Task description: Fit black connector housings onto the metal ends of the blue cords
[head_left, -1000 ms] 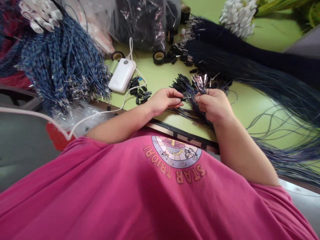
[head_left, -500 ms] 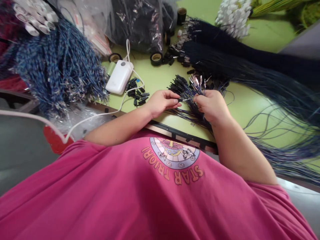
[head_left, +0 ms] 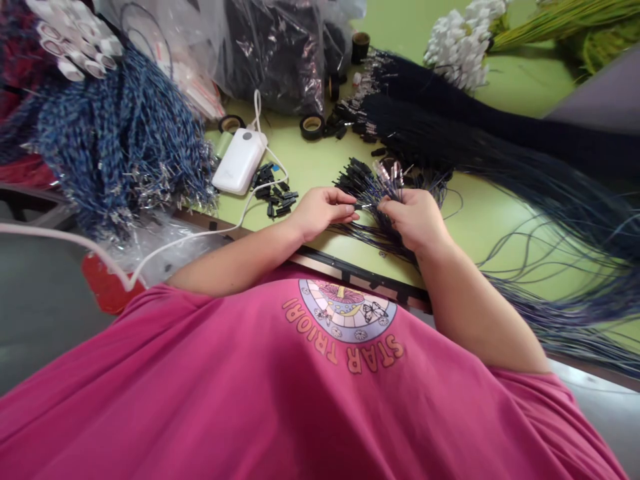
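Note:
My left hand (head_left: 327, 211) pinches a small black connector housing (head_left: 358, 206) between thumb and fingertips. Facing it, my right hand (head_left: 417, 219) is closed around a bunch of thin dark wires (head_left: 393, 194), whose silvery terminal ends (head_left: 389, 173) stick up above the fingers. One terminal points toward the housing; whether it has entered cannot be made out. Just behind, a cluster of wires with black housings (head_left: 356, 175) on their ends lies on the green table (head_left: 310, 175). Several loose black housings (head_left: 280, 202) are scattered left of my left hand.
A white power bank (head_left: 241, 162) with a white cable stands at left. Blue twisted wires (head_left: 115, 133) hang over the table edge. Behind are black tape rolls (head_left: 313, 127) and a plastic bag (head_left: 273, 53). Long dark wires (head_left: 480, 127) stretch across the right, near white connectors (head_left: 457, 50).
The view has shifted slightly. My left hand keeps its pinch on the housing, and the gap between it and my right hand looks a little smaller.

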A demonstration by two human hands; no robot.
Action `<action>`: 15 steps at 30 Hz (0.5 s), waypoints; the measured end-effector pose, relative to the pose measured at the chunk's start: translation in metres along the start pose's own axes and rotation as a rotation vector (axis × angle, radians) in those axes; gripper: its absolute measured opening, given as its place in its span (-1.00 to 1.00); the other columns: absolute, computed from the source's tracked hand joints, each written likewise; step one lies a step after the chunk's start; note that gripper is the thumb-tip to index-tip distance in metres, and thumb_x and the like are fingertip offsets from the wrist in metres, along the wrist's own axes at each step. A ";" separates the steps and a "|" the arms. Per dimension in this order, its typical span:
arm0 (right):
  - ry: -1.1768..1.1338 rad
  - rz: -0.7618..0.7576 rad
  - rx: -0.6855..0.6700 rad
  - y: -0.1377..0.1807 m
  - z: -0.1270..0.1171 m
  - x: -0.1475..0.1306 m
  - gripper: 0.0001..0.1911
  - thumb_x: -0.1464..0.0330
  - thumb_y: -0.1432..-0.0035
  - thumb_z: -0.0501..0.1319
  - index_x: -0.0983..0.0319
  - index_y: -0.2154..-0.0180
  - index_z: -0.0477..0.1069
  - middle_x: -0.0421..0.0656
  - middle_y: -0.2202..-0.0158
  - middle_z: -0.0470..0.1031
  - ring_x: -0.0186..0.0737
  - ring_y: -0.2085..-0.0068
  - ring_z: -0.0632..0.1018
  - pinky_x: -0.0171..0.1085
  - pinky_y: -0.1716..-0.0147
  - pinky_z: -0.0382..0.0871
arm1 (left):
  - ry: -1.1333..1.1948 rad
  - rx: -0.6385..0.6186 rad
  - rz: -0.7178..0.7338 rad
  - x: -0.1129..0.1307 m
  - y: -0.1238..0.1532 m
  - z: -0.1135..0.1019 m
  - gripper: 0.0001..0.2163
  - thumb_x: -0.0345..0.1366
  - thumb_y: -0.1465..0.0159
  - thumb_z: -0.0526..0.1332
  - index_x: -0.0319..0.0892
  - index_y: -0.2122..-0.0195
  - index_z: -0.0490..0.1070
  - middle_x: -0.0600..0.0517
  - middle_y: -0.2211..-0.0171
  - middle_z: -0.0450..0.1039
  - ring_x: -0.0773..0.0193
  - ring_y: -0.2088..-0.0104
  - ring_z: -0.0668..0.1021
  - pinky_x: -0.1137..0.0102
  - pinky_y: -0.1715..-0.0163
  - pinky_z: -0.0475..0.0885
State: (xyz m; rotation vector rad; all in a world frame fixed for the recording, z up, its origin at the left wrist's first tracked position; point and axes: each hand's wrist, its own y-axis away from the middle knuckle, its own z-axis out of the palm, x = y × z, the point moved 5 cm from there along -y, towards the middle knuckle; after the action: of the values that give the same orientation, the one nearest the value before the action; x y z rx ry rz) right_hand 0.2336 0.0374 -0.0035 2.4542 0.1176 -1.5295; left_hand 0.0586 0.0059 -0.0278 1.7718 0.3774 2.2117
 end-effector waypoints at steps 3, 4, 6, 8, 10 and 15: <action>0.072 -0.055 -0.064 0.004 0.006 -0.006 -0.72 0.27 -0.01 0.21 0.22 0.62 0.20 -0.30 0.64 0.10 -0.42 0.54 0.14 -0.30 0.52 -0.01 | -0.044 -0.012 -0.003 0.000 0.001 0.003 -0.89 -0.57 -0.15 0.30 -0.33 0.29 0.47 0.05 0.50 0.56 0.35 0.42 0.65 0.35 0.14 0.57; 0.092 -0.068 -0.082 0.005 0.008 -0.008 -0.71 0.27 -0.02 0.20 0.23 0.62 0.20 -0.30 0.63 0.11 -0.41 0.53 0.15 -0.31 0.51 0.00 | -0.061 -0.020 0.000 -0.001 0.001 0.004 -0.89 -0.56 -0.14 0.30 -0.32 0.30 0.47 0.05 0.50 0.56 0.35 0.41 0.65 0.34 0.13 0.57; 0.120 -0.085 -0.105 0.006 0.010 -0.009 -0.72 0.27 -0.03 0.19 0.23 0.61 0.21 -0.30 0.62 0.13 -0.41 0.51 0.16 -0.31 0.49 0.02 | -0.093 -0.030 0.006 0.001 0.001 0.005 -0.89 -0.55 -0.14 0.31 -0.31 0.31 0.47 0.05 0.50 0.56 0.34 0.41 0.64 0.33 0.14 0.56; 0.133 -0.087 -0.110 0.005 0.011 -0.008 -0.72 0.27 -0.04 0.19 0.23 0.60 0.22 -0.30 0.61 0.13 -0.40 0.50 0.17 -0.30 0.48 0.04 | -0.171 -0.041 0.011 0.005 -0.001 0.003 -0.90 -0.53 -0.15 0.30 -0.30 0.30 0.48 0.05 0.51 0.55 0.33 0.42 0.63 0.32 0.16 0.55; 0.145 -0.110 -0.058 0.003 0.008 -0.006 -0.73 0.26 -0.06 0.18 0.23 0.59 0.25 -0.29 0.61 0.16 -0.37 0.49 0.22 -0.30 0.46 0.08 | -0.351 -0.051 0.072 0.014 -0.005 0.000 -0.90 -0.48 -0.16 0.29 -0.30 0.27 0.50 0.03 0.49 0.55 0.33 0.43 0.61 0.30 0.17 0.53; 0.254 -0.444 0.223 0.011 0.004 -0.014 -0.88 0.34 -0.10 0.17 0.23 0.46 0.39 -0.16 0.41 0.42 -0.22 0.31 0.42 -0.23 0.28 0.29 | -0.939 -0.059 0.477 0.044 -0.033 -0.001 -0.85 -0.43 -0.13 0.30 -0.23 0.25 0.58 0.00 0.25 0.59 0.28 0.21 0.57 0.34 0.05 0.41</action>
State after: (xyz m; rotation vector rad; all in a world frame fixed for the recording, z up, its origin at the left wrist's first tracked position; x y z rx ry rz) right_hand 0.2258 0.0269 0.0088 2.9410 0.6051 -1.4389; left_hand 0.0506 0.0534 -0.0007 2.7837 -0.3448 1.3089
